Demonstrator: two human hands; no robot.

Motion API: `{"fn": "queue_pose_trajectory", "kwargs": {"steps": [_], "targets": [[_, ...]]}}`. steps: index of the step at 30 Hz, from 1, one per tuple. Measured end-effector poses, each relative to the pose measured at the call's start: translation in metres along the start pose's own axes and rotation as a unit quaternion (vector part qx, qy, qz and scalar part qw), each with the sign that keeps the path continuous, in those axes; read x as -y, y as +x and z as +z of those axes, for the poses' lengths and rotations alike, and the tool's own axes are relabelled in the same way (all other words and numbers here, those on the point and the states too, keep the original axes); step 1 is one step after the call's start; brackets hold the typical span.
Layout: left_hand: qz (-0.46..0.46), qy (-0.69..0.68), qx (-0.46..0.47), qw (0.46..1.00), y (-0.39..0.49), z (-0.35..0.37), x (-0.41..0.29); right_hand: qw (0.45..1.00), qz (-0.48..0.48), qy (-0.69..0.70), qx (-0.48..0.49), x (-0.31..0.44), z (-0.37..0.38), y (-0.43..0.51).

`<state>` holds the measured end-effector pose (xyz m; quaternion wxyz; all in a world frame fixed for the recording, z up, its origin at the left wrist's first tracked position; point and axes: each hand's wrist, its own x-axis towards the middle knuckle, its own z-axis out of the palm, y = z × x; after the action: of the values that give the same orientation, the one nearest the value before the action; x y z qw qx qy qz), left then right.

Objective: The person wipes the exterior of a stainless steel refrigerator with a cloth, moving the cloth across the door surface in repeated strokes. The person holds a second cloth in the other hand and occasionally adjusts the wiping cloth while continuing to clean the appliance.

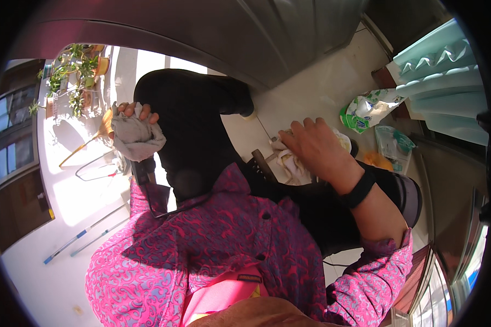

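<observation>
My left hand [141, 111] is closed on a crumpled grey cloth [137, 137], beside my bent knee in black trousers [188, 118]. Only its fingertips show over the cloth's top edge. At the right, my right hand [315, 145], with a black band on the wrist, curls over a whitish cloth with yellow patches [290, 163]. The palm side is hidden, and folds of that cloth hang below the fingers. A dark brown bar [264, 165] stands just left of it, between my legs.
A large dark glossy panel [188, 28] spans the top, close above my knee. Potted plants [79, 73], a straw broom [102, 126] and poles [82, 235] are at the left. A green-white plastic bag [368, 110] and pale teal fabric [442, 90] are at the right.
</observation>
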<state>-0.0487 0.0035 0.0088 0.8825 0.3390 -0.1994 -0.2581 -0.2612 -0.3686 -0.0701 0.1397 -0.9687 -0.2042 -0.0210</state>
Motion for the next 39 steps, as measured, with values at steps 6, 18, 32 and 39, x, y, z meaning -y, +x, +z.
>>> {"fn": "queue_pose_trajectory", "kwargs": {"steps": [6, 18, 32, 39], "targets": [[-0.003, -0.009, -0.004, 1.0, -0.001, -0.001, -0.001, 1.0, 0.002, 0.004, -0.001, 0.0, 0.001, 0.0], [-0.029, -0.024, 0.006, 0.999, 0.002, -0.009, -0.008, 1.0, 0.008, 0.009, 0.006, 0.0, 0.003, -0.001], [-0.016, -0.049, 0.0, 0.999, 0.0, -0.01, -0.005, 1.0, 0.005, -0.013, -0.005, 0.0, 0.005, -0.001], [-0.015, -0.066, 0.007, 0.998, 0.0, -0.014, -0.004, 1.0, 0.011, 0.013, 0.021, -0.001, 0.003, -0.001]]}}
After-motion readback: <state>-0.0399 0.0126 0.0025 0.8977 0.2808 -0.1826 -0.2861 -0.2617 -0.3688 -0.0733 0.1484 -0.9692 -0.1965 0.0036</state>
